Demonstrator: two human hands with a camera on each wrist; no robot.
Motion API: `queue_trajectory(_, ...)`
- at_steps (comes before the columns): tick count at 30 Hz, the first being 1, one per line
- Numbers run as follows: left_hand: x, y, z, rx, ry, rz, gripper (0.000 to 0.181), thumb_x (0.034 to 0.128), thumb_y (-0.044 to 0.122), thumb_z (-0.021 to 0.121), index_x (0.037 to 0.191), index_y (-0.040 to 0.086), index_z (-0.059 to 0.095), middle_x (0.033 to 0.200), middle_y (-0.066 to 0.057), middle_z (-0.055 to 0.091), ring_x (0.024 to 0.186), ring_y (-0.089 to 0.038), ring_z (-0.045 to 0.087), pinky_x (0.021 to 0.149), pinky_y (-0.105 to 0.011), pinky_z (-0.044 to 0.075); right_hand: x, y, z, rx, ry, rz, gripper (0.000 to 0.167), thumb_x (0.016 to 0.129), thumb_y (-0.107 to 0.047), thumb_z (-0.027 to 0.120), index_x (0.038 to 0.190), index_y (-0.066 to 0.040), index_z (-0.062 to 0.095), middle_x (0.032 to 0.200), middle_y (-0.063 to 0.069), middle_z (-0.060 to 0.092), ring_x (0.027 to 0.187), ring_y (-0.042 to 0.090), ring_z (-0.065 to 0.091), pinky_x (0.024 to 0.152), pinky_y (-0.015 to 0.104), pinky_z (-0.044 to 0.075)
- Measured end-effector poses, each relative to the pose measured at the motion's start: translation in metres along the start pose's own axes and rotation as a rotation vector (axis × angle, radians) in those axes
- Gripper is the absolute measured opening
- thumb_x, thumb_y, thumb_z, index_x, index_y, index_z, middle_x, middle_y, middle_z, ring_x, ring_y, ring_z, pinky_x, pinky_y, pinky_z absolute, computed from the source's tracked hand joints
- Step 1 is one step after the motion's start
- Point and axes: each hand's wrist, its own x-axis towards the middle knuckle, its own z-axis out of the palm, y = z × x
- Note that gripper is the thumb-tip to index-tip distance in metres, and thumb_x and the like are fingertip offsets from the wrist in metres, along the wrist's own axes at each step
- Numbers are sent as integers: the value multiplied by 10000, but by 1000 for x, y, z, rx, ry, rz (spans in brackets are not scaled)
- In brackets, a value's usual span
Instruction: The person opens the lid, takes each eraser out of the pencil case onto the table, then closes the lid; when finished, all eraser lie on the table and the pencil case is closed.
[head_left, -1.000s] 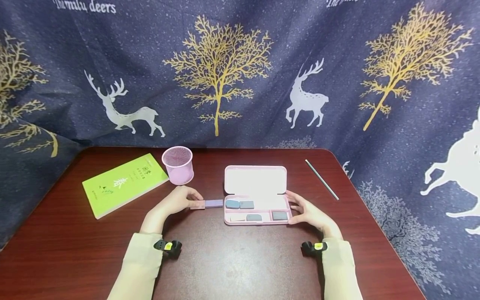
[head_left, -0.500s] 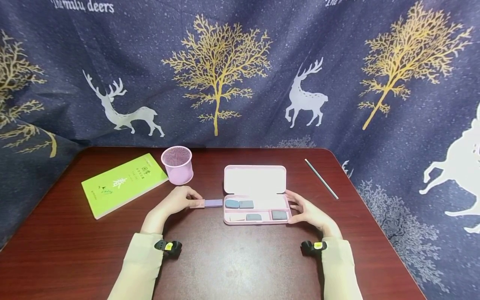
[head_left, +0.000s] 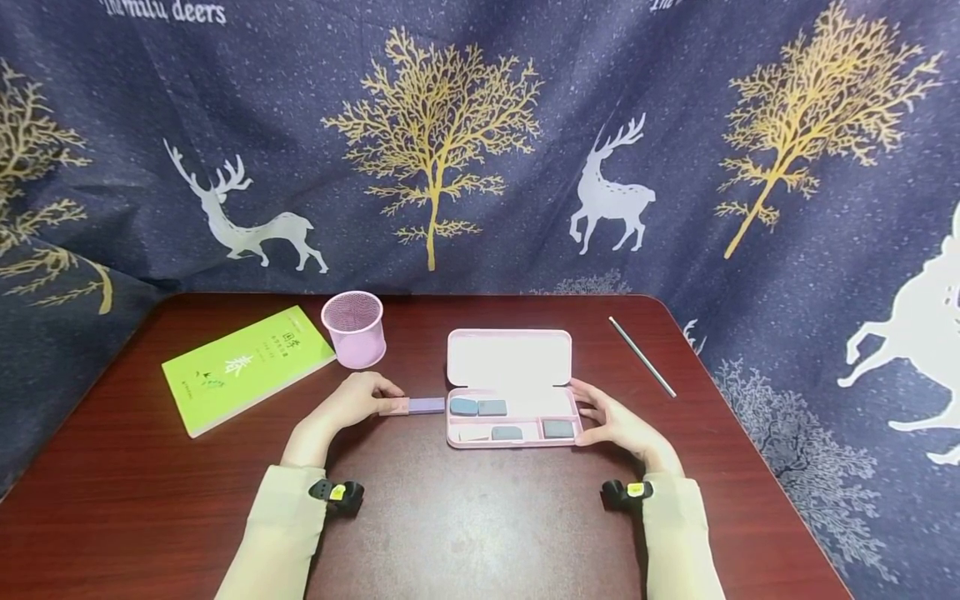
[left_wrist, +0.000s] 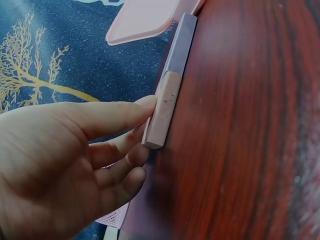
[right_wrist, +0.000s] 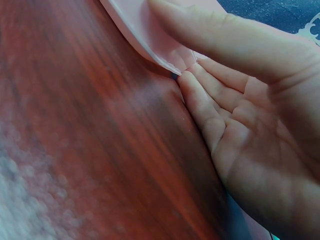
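Note:
In the head view my left hand (head_left: pixel 360 396) pinches the pink left end of a long two-tone eraser (head_left: pixel 426 406), pink and purple, lying on the table. The eraser's purple end points at the left side of an open pink pencil case (head_left: pixel 510 445); seen from the left wrist, thumb and fingers (left_wrist: pixel 142 102) hold the speckled pink part. My right hand (head_left: pixel 611 421) grips the case's right end, thumb at the front corner and fingers along the side. Inside lie a blue piece (head_left: pixel 463 407), grey blocks (head_left: pixel 492 407) and a white piece (head_left: pixel 472 434).
A pink mesh pen cup (head_left: pixel 355 333) stands behind my left hand, beside a green book (head_left: pixel 247 371). At the right back lies a thin pencil-like stick (head_left: pixel 642 357). The case's raised lid (head_left: pixel 510 358) leans back, and a blue patterned cloth (head_left: pixel 480 167) hangs behind the table.

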Motion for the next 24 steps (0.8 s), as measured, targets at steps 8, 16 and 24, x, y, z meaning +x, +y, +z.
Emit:
queue_trajectory(8,1,2,1,34,66,35,351,827,192,773,1083,-33,688,919,-111,682,779,-154,595,700,-291,491,0,1,-1,-2,3,9,976,794,-51,770,1540,11,144,1574,289,189,1389,520,280,956,129,440)
queue_trajectory(16,4,24,9,69,150,102,269,838,54,712,1101,6,685,966,-114,710,920,-260,665,863,-439,524,1,2,-1,10,-3,5,977,797,-52,769,1540,15,139,1577,296,172,1392,532,270,960,125,432)
queue_trajectory(24,18,53,32,88,130,205,231,853,26,679,1083,37,699,977,-81,725,936,-231,685,867,-405,535,0,1,0,11,0,2,975,793,-48,770,1537,21,145,1571,301,182,1386,535,278,958,122,431)
